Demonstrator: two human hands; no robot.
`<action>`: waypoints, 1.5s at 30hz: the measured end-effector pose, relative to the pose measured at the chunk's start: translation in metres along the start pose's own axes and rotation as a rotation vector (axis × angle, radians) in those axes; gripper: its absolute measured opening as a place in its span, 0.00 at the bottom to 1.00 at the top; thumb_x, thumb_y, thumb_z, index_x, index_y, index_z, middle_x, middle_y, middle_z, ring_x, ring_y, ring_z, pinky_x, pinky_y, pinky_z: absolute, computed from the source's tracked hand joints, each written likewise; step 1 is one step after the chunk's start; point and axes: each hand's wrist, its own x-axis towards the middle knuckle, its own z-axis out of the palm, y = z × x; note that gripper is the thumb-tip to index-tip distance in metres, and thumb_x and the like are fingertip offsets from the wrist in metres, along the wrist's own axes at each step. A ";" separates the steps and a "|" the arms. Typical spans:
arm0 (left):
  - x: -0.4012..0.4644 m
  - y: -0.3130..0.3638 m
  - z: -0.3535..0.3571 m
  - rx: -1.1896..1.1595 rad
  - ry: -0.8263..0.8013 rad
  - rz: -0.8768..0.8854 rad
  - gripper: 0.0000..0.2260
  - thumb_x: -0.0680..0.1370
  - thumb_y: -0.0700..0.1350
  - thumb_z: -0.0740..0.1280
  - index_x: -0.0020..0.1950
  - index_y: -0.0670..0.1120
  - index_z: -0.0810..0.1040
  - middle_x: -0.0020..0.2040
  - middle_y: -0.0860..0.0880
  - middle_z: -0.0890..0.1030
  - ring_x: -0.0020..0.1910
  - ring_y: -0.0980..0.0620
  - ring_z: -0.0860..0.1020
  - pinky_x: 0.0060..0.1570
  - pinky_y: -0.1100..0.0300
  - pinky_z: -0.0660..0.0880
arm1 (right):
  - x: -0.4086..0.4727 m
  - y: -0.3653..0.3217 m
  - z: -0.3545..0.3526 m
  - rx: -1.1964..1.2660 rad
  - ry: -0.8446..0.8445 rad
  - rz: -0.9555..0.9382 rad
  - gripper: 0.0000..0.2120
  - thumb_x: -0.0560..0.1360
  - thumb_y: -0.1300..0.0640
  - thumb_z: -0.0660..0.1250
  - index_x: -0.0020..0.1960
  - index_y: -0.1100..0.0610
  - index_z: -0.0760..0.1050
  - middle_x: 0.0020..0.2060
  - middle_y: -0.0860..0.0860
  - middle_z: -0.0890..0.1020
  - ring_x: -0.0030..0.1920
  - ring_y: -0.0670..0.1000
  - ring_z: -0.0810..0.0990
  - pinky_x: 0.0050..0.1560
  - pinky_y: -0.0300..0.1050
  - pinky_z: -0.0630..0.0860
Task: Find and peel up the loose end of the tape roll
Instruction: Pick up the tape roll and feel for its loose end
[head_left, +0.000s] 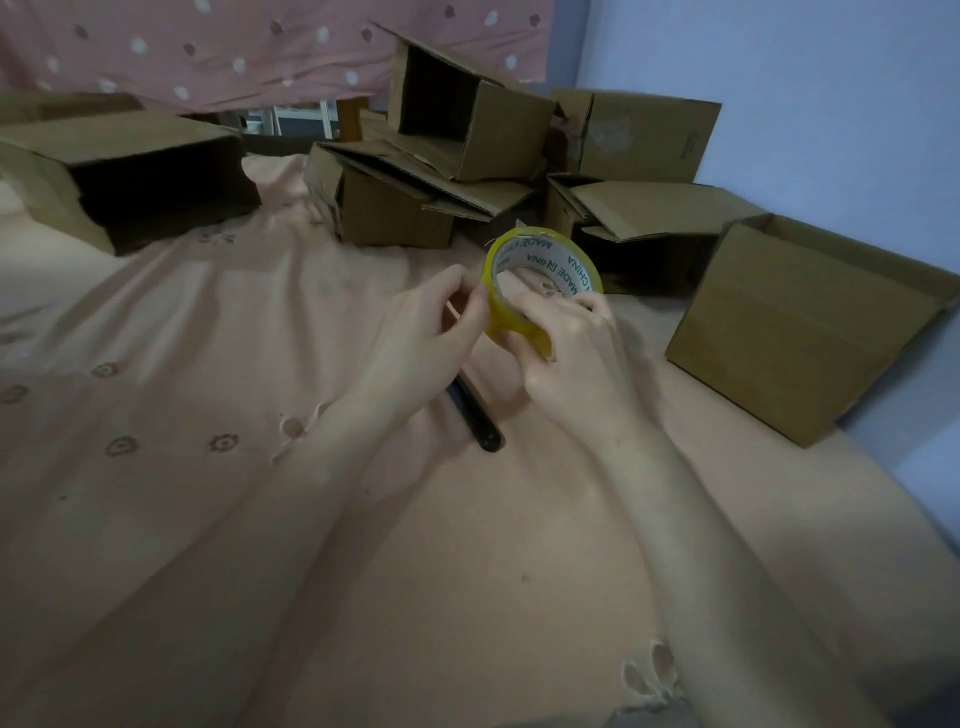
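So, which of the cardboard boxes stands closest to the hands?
The box at the right, standing alone by the blue wall. The other boxes lie piled farther back, beyond the tape roll that both hands hold.

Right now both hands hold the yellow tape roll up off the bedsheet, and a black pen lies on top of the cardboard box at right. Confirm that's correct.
Not quite. The head view shows the black pen lying on the bedsheet under the hands, not on the cardboard box. The rest stands: left hand and right hand hold the yellow tape roll up off the sheet.
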 end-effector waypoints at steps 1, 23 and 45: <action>0.000 0.000 -0.001 -0.032 0.004 -0.020 0.10 0.80 0.44 0.61 0.39 0.45 0.74 0.32 0.51 0.77 0.31 0.54 0.78 0.36 0.54 0.75 | 0.000 -0.001 -0.001 -0.001 -0.003 -0.001 0.11 0.73 0.59 0.65 0.55 0.54 0.77 0.42 0.52 0.83 0.45 0.55 0.78 0.53 0.41 0.61; 0.003 -0.005 0.007 -0.212 0.156 -0.190 0.07 0.69 0.46 0.63 0.33 0.47 0.68 0.36 0.51 0.70 0.34 0.59 0.68 0.37 0.65 0.67 | -0.001 -0.010 0.001 0.267 0.092 0.137 0.10 0.73 0.57 0.68 0.54 0.53 0.79 0.49 0.48 0.84 0.50 0.54 0.78 0.48 0.37 0.67; 0.007 -0.014 -0.003 -0.012 0.166 0.266 0.05 0.76 0.34 0.64 0.47 0.42 0.77 0.47 0.45 0.80 0.48 0.54 0.78 0.45 0.67 0.74 | 0.001 -0.007 0.001 0.492 0.117 0.194 0.04 0.73 0.57 0.69 0.45 0.57 0.79 0.38 0.48 0.82 0.41 0.45 0.78 0.40 0.34 0.73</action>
